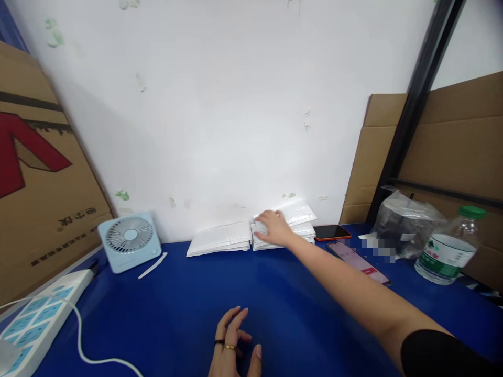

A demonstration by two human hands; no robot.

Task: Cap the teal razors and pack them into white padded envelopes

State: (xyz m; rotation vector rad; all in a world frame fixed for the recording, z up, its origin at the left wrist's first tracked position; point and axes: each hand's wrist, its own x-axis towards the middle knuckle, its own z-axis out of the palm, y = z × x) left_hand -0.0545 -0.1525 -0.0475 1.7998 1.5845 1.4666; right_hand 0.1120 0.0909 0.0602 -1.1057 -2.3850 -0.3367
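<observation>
My right hand [272, 227] reaches across to the right-hand pile of flat white plastic packets [304, 231]. Its fingers curl over the left end of the top packet [301, 213], which lies tilted against the wall. My fingertips partly hide how that packet is gripped. Beside this pile, a second low stack of white packets [220, 238] lies to the left. Near the front edge of the view, my left hand [234, 345] hovers with bent fingers apart and holds nothing. It wears a gold ring and a dark ring.
A light blue fan [131, 242] and a white strip [152, 265] are left of the packets. A power strip [43, 324] with a white cable lies front left. To the right are two phones [332, 232], a clear plastic bag [406, 222] and a water bottle [448, 251]. Cardboard [51, 157] flanks the table.
</observation>
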